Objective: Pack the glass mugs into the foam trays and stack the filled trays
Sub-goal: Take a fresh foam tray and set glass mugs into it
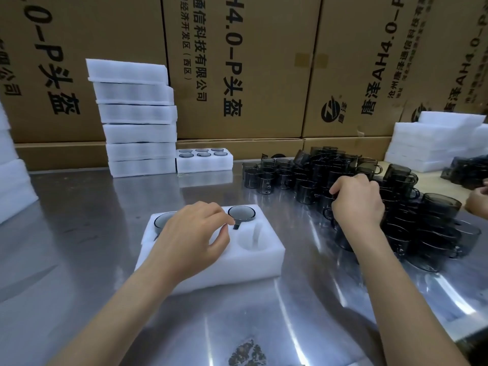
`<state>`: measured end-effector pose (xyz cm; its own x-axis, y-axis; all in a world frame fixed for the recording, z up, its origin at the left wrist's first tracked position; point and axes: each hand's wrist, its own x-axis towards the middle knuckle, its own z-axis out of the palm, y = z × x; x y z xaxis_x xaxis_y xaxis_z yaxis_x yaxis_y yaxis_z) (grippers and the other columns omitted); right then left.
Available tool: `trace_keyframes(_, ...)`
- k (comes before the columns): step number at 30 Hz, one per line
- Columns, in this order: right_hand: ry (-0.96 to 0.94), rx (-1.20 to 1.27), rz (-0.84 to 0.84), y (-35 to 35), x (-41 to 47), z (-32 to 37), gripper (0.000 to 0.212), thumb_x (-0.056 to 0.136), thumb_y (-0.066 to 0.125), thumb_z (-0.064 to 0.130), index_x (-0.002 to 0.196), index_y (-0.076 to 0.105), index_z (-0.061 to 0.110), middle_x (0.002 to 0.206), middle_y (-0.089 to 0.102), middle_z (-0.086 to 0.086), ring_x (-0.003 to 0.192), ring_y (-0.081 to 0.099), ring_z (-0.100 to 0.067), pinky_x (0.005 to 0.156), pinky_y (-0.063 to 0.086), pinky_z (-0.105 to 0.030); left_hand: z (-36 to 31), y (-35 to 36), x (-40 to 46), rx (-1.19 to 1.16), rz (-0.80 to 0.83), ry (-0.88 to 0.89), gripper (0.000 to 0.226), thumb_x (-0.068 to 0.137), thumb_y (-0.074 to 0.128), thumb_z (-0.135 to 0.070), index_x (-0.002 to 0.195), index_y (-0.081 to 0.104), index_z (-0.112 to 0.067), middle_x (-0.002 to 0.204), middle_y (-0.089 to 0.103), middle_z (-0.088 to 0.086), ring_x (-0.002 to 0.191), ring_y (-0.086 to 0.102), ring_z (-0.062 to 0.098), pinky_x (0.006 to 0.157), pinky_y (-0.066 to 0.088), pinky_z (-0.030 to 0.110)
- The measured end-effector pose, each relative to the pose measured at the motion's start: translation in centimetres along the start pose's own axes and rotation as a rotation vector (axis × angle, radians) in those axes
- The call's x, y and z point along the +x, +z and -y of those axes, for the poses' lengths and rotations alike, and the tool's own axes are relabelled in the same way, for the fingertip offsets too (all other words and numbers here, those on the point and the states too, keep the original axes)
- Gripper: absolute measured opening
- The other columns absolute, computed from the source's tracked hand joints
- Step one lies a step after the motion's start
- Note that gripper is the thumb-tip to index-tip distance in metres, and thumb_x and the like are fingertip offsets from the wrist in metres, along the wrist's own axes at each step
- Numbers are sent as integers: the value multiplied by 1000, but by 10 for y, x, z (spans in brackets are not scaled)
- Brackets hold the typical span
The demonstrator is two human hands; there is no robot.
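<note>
A white foam tray point(269, 256) lies on the steel table in front of me. A dark glass mug point(241, 213) sits in its far right pocket, and another mug point(162, 220) shows in the far left pocket. The near right pocket point(250, 240) holds nothing. My left hand point(192, 233) rests over the tray's middle with curled fingers near the seated mug's handle. My right hand point(356, 202) reaches into the heap of dark glass mugs point(303, 178) on the right; its fingertips are hidden among them.
A tall stack of foam trays point(137, 117) stands at the back left, with one filled tray point(204, 161) beside it. More foam point(433, 138) is piled at the back right. Cardboard boxes point(237, 62) wall the rear. Another person's hand point(478, 199) shows at the right edge.
</note>
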<state>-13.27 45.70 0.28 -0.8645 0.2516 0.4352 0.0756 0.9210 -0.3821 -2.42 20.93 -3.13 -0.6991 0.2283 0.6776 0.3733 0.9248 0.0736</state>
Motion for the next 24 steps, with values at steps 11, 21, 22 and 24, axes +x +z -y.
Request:
trace_keyframes(11, -562, 612, -160, -16, -60, 53, 46, 72, 45, -18, 87, 67, 19, 100, 47, 9, 103, 48, -16, 81, 39, -25, 4, 2, 1, -18, -19, 2, 28, 89, 55, -35, 112, 65, -21, 95, 66, -9, 87, 61, 17, 74, 49, 31)
trace_keyframes(21, -1027, 798, -26, 13, -125, 94, 43, 64, 43, -16, 90, 69, 6, 106, 56, -6, 93, 55, -28, 66, 50, -45, -3, -11, 1, -111, 20, -92, 28, 66, 51, -39, 89, 61, -27, 78, 63, -12, 75, 57, 19, 64, 48, 34)
trace_keyframes(22, -1042, 790, -48, 15, -128, 96, 48, 62, 43, -16, 94, 69, 8, 107, 57, -7, 93, 55, -27, 66, 50, -44, -3, -11, 1, -91, 23, -113, 26, 67, 51, -36, 89, 62, -27, 79, 65, -8, 76, 58, 21, 64, 49, 35)
trace_keyframes(24, -1023, 767, -103, 18, -130, 97, 50, 66, 48, -15, 104, 69, 11, 112, 58, -7, 100, 51, -24, 76, 47, -36, -3, -11, 1, -60, -8, -138, 24, 71, 53, -33, 93, 63, -29, 84, 66, -8, 79, 59, 20, 63, 45, 30)
